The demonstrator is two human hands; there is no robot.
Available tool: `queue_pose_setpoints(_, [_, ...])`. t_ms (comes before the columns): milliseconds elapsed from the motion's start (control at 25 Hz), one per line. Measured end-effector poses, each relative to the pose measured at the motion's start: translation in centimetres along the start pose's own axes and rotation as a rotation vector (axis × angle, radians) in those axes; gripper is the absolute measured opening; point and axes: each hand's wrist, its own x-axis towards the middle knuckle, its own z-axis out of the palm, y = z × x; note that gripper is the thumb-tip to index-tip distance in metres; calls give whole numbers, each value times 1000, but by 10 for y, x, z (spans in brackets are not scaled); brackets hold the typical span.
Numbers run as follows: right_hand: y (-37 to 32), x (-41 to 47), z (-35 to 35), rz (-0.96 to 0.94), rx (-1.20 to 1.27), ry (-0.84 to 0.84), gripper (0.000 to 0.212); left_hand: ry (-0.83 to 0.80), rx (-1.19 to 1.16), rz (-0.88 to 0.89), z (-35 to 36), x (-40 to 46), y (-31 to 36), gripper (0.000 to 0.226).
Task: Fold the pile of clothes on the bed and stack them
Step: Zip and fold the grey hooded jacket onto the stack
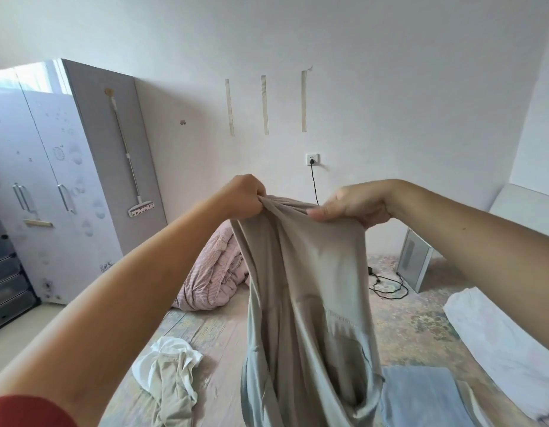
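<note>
As you lift it clear of the bed, the beige garment (301,303) hangs full length between your two raised hands, its lower folds dropping out of sight at the bottom of the view. Your left hand (244,197) is fisted on a bunched corner of the top edge; your right hand (353,206) pinches the same edge a little apart, thumb laid flat along the cloth. It looks thin, soft and a touch slick, judging by the sheen and the long loose drape, so it should weigh little but slide and collapse easily; the top edge, taken near its two corners, seems the sound place to hold for a clean shake-out. Below on the patterned bed cover (415,328) a crumpled white and tan heap (170,374) waits at your left, a folded blue piece (421,396) lies just beside the hanging cloth at your right, and a white one (498,340) lies farther right. A pink quilt (211,272) is rolled up against the wall beyond. No brand, label or legible writing shows anywhere.
</note>
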Motion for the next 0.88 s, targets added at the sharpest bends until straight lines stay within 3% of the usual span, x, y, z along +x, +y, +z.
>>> queue_pose_setpoints(80, [4,0,-3,70,-74,-19,39,32,-130,4,2,2,1,24])
queue_pose_setpoints(200, [4,1,-8,-21,34,144,8,-14,-456,-27,9,-2,3,20])
queue_pose_setpoints(360, [6,0,-15,16,-14,234,14,-324,-1073,-88,24,-17,9,19])
queue_pose_setpoints(440, [8,4,-13,-9,-82,279,18,-468,-1161,-65,29,-19,9,18])
queue_pose_setpoints(520, [7,9,-9,-201,-5,421,8,-578,-1162,-51,31,-21,8,24])
queue_pose_setpoints(560, [6,11,-9,-304,57,479,15,-605,-1152,-50,32,-21,7,30])
queue_pose_setpoints(760, [0,11,-14,-460,280,464,39,-599,-1175,-39,43,-23,9,35])
queue_pose_setpoints(880, [-3,7,-18,-493,436,433,41,-561,-1264,2,38,-22,0,59])
